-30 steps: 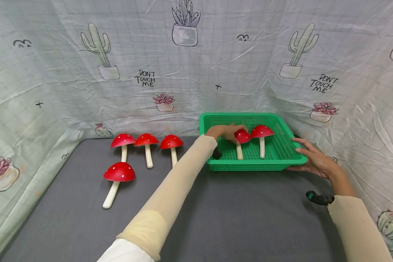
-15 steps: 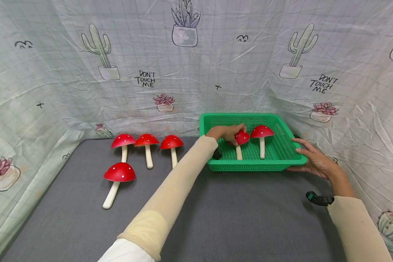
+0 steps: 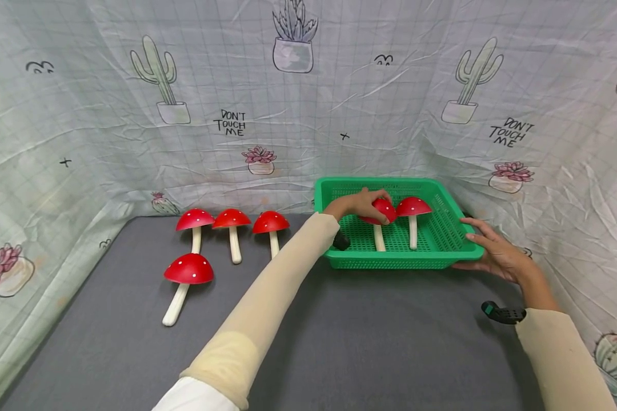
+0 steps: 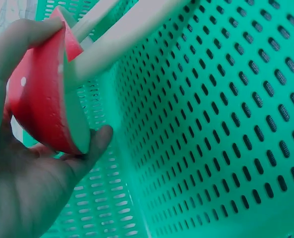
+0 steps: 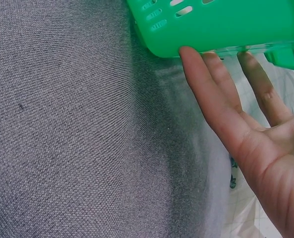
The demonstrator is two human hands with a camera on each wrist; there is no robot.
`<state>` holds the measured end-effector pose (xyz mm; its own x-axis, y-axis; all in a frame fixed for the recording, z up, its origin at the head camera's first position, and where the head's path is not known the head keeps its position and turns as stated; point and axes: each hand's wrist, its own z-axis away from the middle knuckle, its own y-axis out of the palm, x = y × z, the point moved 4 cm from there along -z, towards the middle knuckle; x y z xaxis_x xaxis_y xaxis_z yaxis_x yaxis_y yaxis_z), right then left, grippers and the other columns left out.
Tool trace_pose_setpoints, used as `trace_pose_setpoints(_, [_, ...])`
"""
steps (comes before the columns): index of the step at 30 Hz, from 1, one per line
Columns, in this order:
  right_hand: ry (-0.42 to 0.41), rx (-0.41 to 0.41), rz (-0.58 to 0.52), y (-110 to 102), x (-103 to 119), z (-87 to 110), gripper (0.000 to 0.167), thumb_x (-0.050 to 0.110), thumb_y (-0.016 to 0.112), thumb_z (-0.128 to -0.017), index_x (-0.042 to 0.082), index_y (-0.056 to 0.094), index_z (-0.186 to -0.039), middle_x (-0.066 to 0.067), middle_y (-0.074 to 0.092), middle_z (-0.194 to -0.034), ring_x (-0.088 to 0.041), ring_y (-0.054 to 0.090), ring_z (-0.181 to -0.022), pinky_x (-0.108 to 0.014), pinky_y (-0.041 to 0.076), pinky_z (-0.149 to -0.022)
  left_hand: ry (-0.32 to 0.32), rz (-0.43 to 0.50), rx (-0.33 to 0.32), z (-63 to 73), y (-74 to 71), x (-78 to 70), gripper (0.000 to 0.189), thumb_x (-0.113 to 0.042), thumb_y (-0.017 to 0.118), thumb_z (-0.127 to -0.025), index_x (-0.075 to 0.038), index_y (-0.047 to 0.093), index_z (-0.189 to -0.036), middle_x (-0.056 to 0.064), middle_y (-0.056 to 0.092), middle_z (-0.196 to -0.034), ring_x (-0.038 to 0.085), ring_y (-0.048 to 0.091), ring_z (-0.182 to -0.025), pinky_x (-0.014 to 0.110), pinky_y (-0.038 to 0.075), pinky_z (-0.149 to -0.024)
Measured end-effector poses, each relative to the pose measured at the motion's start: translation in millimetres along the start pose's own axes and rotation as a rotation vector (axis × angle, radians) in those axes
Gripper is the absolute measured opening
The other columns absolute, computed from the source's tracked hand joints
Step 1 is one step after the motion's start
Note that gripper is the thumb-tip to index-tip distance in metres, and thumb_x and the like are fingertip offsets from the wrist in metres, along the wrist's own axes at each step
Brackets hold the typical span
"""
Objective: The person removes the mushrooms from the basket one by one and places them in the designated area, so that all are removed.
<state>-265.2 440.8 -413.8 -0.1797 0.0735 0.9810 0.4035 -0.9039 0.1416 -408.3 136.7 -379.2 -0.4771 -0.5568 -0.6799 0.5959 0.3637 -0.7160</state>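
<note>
My left hand (image 3: 357, 205) is inside the green plastic basket (image 3: 391, 262) and grips the red cap of a toy mushroom (image 3: 379, 237). In the left wrist view the thumb and fingers lie around the rim of that mushroom's cap (image 4: 42, 94), its pale stem pointing away over the basket's holes. Another toy mushroom (image 3: 413, 228) lies just right of it in the basket. At the basket's right end, my right hand (image 3: 499, 254) touches the rim and wall. The right wrist view shows its fairly straight fingers (image 5: 206, 96) against the green side.
Left of the basket, toy mushrooms lie on the dark grey cloth (image 3: 380, 337): one at the front (image 3: 188, 268), several behind, including a mushroom (image 3: 271, 222) near my left sleeve. A printed curtain (image 3: 288, 114) stands behind and along both sides.
My left hand and the mushroom it holds have shifted slightly right, closer to the other mushroom in the basket. The right hand stays at the basket's end.
</note>
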Motion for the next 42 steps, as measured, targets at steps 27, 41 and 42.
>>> trace_pose_setpoints(27, [-0.008, 0.032, -0.018, -1.7, 1.1, -0.2, 0.044, 0.017, 0.030, -0.113, 0.034, 0.020, -0.153, -0.011, 0.004, -0.144, -0.021, 0.065, -0.113, -0.055, 0.056, -0.091, 0.132, 0.343, 0.041, 9.1, -12.1, -16.1, 0.044, -0.038, 0.069, -0.096, -0.020, 0.054, -0.133, 0.003, 0.053, -0.133, 0.019, 0.053, -0.117, 0.033, 0.056, -0.087])
trace_pose_setpoints(41, [-0.008, 0.020, -0.022, -2.7, 1.1, -0.5, 0.046, 0.016, 0.031, -0.113, 0.034, 0.019, -0.154, -0.012, 0.009, -0.143, -0.021, 0.065, -0.113, -0.056, 0.056, -0.091, 0.196, 0.350, 0.137, 28.2, -17.9, -33.0, 0.037, -0.018, 0.070, -0.095, -0.011, 0.049, -0.125, 0.009, 0.059, -0.124, 0.022, 0.059, -0.112, 0.035, 0.058, -0.088])
trace_pose_setpoints(42, [-0.007, 0.021, -0.024, -2.5, 0.7, -0.5, 0.046, 0.016, 0.031, -0.113, 0.034, 0.019, -0.154, -0.012, 0.009, -0.143, -0.022, 0.065, -0.113, -0.056, 0.055, -0.092, 0.202, 0.344, 0.136, 29.4, -18.4, -33.6, 0.037, -0.018, 0.070, -0.096, -0.011, 0.048, -0.125, 0.009, 0.059, -0.124, 0.022, 0.059, -0.112, 0.035, 0.058, -0.088])
